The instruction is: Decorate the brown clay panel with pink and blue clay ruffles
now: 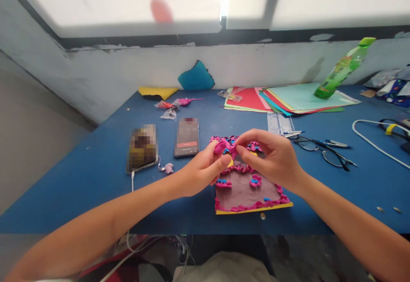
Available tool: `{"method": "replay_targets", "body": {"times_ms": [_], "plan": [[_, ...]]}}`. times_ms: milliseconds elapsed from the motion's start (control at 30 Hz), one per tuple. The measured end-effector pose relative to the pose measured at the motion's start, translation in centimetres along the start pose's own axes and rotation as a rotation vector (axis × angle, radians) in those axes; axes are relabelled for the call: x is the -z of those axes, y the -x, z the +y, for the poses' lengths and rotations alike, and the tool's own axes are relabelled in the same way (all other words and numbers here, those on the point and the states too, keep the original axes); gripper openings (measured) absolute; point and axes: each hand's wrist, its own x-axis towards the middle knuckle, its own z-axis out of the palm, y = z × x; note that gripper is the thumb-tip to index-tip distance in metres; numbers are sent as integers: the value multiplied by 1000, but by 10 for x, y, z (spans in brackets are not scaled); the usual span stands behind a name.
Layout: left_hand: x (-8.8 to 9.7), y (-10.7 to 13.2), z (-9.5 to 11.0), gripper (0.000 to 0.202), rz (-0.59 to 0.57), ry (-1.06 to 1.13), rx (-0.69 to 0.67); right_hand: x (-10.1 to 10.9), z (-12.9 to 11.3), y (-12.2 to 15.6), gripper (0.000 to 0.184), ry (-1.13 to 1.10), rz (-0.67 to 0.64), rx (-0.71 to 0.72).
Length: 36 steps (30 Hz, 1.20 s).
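A piece of pink modelling clay [224,146] is pinched between my two hands, above the far part of a decorated board. My left hand [205,164] holds it from the left with thumb and fingers closed. From the right, my right hand [272,156] grips its edge between thumb and forefinger. The board [238,192] lies on the table, with a brownish-purple face, a yellow front edge and a ruffled pink clay border. Small pink and blue clay shapes [255,181] sit on its face. My hands hide part of its far half.
Left of the board lie a phone [186,139] and a second, charging phone [142,149]. Glasses [323,149] and pens [335,144] lie to the right. Behind are coloured sheets [246,99] with a green bottle [342,70] standing tilted on them, and small plastic packets [169,112].
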Motion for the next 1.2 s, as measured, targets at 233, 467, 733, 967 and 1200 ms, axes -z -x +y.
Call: {"method": "replay_targets", "body": {"times_ms": [233,467,733,967,1200], "plan": [[0,2,3,38,-75,-32,10,-6,5,0,12,-26,-84,51],[1,2,1,30,-37,-24,-21,-4,5,1,8,-27,-214,10],[-1,2,1,24,-19,-40,-35,-8,0,1,13,25,-94,-2],[-1,1,3,28,9,28,-19,-1,8,-4,14,116,-9,-77],[-2,1,7,34,49,83,-41,9,16,-10,11,154,122,-111]]}}
